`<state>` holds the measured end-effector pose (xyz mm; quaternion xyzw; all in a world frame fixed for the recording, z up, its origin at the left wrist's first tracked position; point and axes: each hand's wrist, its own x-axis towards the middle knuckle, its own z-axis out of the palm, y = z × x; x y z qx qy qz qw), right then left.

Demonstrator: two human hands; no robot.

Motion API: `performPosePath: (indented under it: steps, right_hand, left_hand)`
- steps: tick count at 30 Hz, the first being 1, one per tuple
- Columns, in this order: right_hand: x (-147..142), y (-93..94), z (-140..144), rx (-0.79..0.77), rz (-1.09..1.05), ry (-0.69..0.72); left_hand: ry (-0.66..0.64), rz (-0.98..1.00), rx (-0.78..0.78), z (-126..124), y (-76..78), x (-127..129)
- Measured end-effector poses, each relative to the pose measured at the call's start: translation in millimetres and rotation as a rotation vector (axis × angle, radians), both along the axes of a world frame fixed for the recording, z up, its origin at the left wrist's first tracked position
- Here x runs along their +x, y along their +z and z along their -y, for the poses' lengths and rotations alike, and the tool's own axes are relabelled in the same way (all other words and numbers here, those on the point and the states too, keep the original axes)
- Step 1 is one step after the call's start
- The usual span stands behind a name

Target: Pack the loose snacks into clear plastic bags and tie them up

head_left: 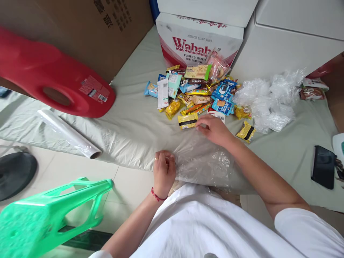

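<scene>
Lying flat on the cloth-covered surface [137, 114], just in front of the snack pile [193, 91] and a little left of its middle: a yellow packet [187, 122] with a black band. At its right end, the fingertips of the right hand [211, 128], touching or very nearly so. Grip loosely curled, thumb and forefinger slightly parted; cannot tell whether anything is pinched between them. Farther in front of the pile, near the edge, the left hand [164, 165] with fingers folded inward, just beside some clear plastic film [219, 161]; possibly nipping its border, but cannot tell.

Probably light to lift, with a crinkly, somewhat slippery wrapper and perhaps a crumbly filling. Best taken gently by an end seam or across the long edges, without pressing on the middle. In the film, likely thin, limp and clingy handling; best pinched at a free border.

To the right of the pile, a heap of crumpled clear bags [271, 102]; in front and right, a second banded packet [245, 132]. Behind the pile, a white carton [200, 41]; well to the left, a red jug [70, 80] and a plastic roll [70, 134].
</scene>
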<state>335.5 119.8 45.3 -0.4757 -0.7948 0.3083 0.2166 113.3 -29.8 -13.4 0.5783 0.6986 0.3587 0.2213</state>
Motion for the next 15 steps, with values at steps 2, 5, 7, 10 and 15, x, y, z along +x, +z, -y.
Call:
performPosePath:
  steps: [2, 5, 7, 10, 15]
  right_hand:
    - [-26.9, -6.0, -11.5, 0.008, 0.063, -0.009]
    - [-61.8, -14.4, -14.6, 0.020, 0.216, -0.012]
    - [-77.8, -18.1, -11.1, 0.038, 0.320, 0.002]
    - [-91.8, -22.2, -5.2, 0.069, 0.429, 0.027]
    - [-105.6, -32.5, -10.3, 0.116, 0.391, 0.097]
  left_hand:
    - [0.063, 0.007, 0.016, 1.9, -3.2, -4.7]
    - [0.142, -0.081, 0.115, 7.5, -6.1, -9.8]
    - [0.145, -0.242, 0.258, 12.3, -5.3, -11.6]
    - [-0.001, -0.490, 0.465, 14.5, -1.1, -14.0]
    - [-0.502, -0.473, 0.400, -10.8, 2.9, -21.1]
